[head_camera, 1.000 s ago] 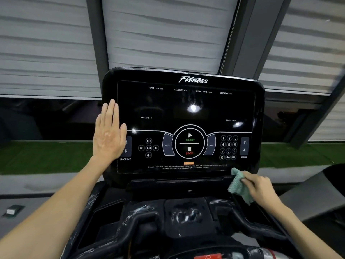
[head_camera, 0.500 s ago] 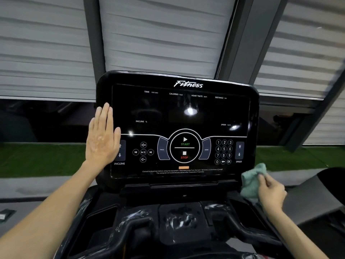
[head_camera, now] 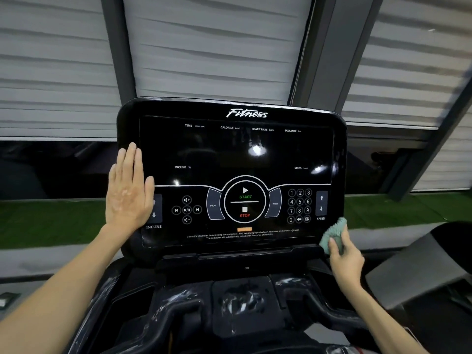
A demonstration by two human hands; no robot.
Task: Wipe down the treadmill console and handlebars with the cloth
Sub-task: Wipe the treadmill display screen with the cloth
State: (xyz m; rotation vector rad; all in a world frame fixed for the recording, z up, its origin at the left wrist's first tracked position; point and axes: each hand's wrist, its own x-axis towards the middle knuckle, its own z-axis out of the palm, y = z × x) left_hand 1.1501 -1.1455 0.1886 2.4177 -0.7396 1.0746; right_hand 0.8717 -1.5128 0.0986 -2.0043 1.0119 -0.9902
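The black treadmill console (head_camera: 229, 149) fills the middle of the head view, its glossy panel showing START, STOP, a keypad and INCLINE and SPEED arrows. My left hand (head_camera: 129, 192) lies flat with fingers together against the console's left edge, over the INCLINE buttons. My right hand (head_camera: 343, 254) grips a bunched pale green cloth (head_camera: 332, 233) pressed on the console's lower right corner, just below the SPEED label. Dark handlebars (head_camera: 173, 312) curve below the console, with smeared wet streaks on them.
A tray area (head_camera: 242, 297) with wet smears sits between the handlebars. Grey slatted shutters and a dark pillar (head_camera: 324, 47) stand behind the console. A green turf strip (head_camera: 46, 221) runs along the floor. Another machine's grey deck (head_camera: 421, 272) lies at the right.
My right hand with the cloth went from the console's lower edge out past its right side, then back onto the lower right corner. My left hand stays flat on the left edge.
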